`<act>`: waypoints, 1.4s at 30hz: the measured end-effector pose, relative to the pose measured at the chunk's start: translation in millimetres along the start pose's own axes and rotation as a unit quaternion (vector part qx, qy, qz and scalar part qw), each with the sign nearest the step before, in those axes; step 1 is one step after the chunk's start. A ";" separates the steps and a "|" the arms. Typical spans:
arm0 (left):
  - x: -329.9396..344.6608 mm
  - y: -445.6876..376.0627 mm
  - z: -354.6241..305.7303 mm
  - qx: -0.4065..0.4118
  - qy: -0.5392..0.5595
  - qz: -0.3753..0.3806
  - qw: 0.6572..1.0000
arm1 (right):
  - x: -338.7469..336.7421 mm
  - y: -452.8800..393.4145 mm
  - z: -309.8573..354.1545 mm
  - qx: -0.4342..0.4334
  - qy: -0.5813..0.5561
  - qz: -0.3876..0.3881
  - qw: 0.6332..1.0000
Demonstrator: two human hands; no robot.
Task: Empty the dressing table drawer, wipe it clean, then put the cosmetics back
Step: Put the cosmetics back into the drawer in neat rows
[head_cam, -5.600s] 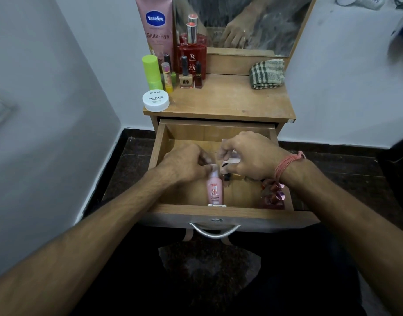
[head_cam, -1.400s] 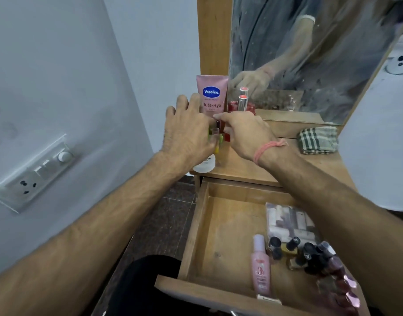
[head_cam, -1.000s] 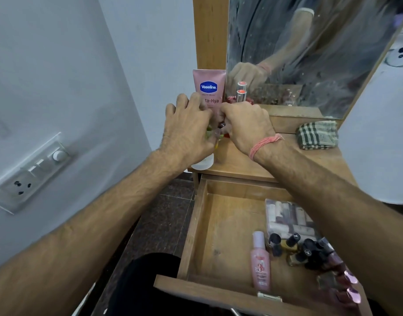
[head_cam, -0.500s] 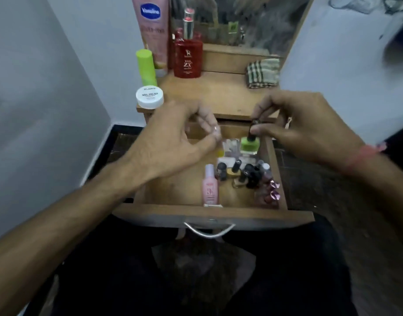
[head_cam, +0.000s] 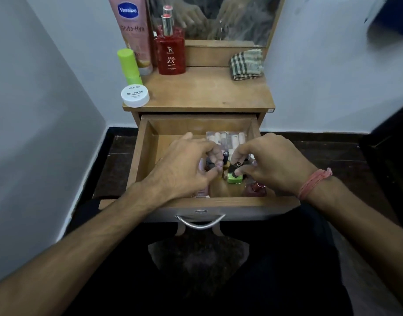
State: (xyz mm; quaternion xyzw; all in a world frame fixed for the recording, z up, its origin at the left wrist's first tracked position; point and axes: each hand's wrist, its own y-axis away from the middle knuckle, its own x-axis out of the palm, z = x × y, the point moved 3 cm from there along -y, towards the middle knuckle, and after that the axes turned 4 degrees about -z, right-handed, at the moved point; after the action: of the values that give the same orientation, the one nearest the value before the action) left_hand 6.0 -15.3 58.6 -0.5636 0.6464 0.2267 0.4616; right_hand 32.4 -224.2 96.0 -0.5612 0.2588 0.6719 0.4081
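Note:
The wooden drawer (head_cam: 145, 153) stands pulled open with both my hands inside it. My right hand (head_cam: 273, 165) pinches the black cap of a green nail polish bottle (head_cam: 234, 178), which is low among several other small bottles. My left hand (head_cam: 186, 172) curls its fingers round a small dark-capped bottle (head_cam: 210, 165), mostly hidden. A pink bottle (head_cam: 201, 192) lies partly under my left hand. A clear pack of tubes (head_cam: 226, 139) sits at the drawer's back right. A dark red bottle (head_cam: 255, 190) is at the front right.
On the tabletop (head_cam: 207, 92) stand a Vaseline tube (head_cam: 133, 30), a red perfume bottle (head_cam: 170, 55), a green bottle (head_cam: 128, 66) and a white nail polish jar (head_cam: 135, 95). A checked cloth (head_cam: 246, 63) lies at the back right under the mirror (head_cam: 218, 17). The wall is close on the left.
Both hands have dropped from above the drawer down into it. The green nail polish bottle has come down with my right hand among the other bottles.

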 end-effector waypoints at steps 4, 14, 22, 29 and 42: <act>3.8 -0.7 -1.3 0.005 -0.020 0.013 1.000 | 3.3 1.7 1.7 -0.006 0.055 0.012 0.998; 13.3 -6.1 -1.5 0.017 -0.101 0.029 0.994 | 5.4 3.2 7.2 -0.004 0.134 0.026 0.991; 17.0 -10.1 -1.3 0.011 -0.096 0.002 0.995 | -0.3 2.5 6.8 0.020 0.125 0.046 0.991; -3.0 -6.2 1.5 0.026 -0.041 -0.053 0.997 | -18.4 -13.3 10.5 0.062 -0.001 -0.013 0.998; -136.1 -19.5 127.8 -0.261 0.107 -0.312 0.907 | 1.0 -171.3 97.8 -0.006 -0.195 -0.152 0.969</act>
State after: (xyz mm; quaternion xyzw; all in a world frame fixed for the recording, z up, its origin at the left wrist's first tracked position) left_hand 59.6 154.2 118.9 -0.8579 0.4004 0.1705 0.2733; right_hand 122.9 -53.8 137.0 -0.4542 0.0819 0.6999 0.5452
